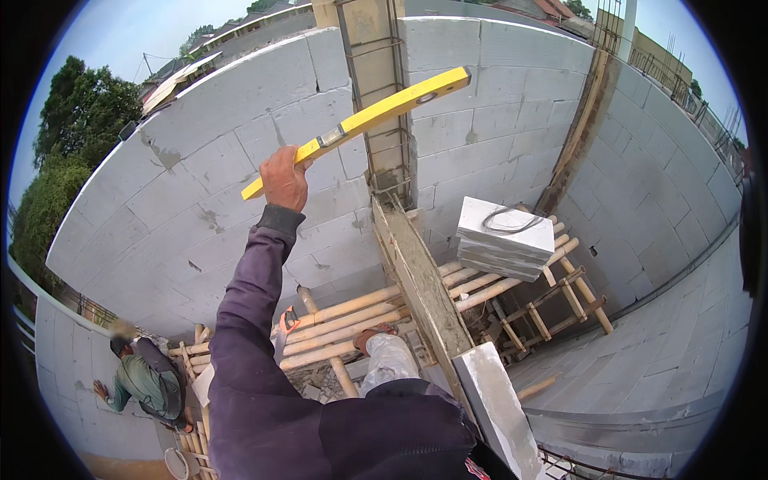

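My left hand is closed around a yellow spirit level, gripping it near its lower left end. The level is raised and tilted, its far end pointing up to the right. It appears in front of the grey block wall and crosses the view of an upright steel rebar cage. Whether it touches the wall I cannot tell. My left arm, in a dark purple sleeve, reaches up from below. No part of my right hand shows.
Bamboo scaffold poles lie underfoot, with a handsaw on them. A mortar-topped narrow wall runs toward me, ending at a light block. Stacked blocks carry coiled wire. A co-worker crouches lower left beside another wall.
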Tool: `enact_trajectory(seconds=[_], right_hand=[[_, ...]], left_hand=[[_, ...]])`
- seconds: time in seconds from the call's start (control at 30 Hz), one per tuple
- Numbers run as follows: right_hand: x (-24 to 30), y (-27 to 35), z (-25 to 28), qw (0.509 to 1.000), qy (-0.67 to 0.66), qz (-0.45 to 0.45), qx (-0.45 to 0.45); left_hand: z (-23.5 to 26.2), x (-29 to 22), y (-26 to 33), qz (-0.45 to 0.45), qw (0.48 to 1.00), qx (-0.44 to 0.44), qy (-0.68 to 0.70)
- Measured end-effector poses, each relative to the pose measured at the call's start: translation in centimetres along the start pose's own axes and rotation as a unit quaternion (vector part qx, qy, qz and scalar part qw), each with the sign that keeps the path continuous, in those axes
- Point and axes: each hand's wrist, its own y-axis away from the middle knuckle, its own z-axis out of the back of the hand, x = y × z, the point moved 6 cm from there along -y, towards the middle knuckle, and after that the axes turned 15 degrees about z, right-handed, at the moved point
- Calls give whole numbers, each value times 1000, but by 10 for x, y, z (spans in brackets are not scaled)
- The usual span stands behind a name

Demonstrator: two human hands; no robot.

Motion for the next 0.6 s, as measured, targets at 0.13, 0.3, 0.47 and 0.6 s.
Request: enact_trajectory(seconds=[0.13, 0.3, 0.47, 0.6], right_hand=[[92, 28, -134, 977, -50, 77, 195], [192, 95, -254, 895, -104, 140, 411], [233, 129, -311, 848, -111, 170, 490], [214, 104, -310, 871, -65, 175, 455]], left_hand=[[25, 53, -153, 149, 964, -71, -210], [70, 133, -261, 297, 898, -45, -320], [18, 167, -352, 296, 873, 46, -386], [-40, 205, -385, 186, 887, 115, -407]])
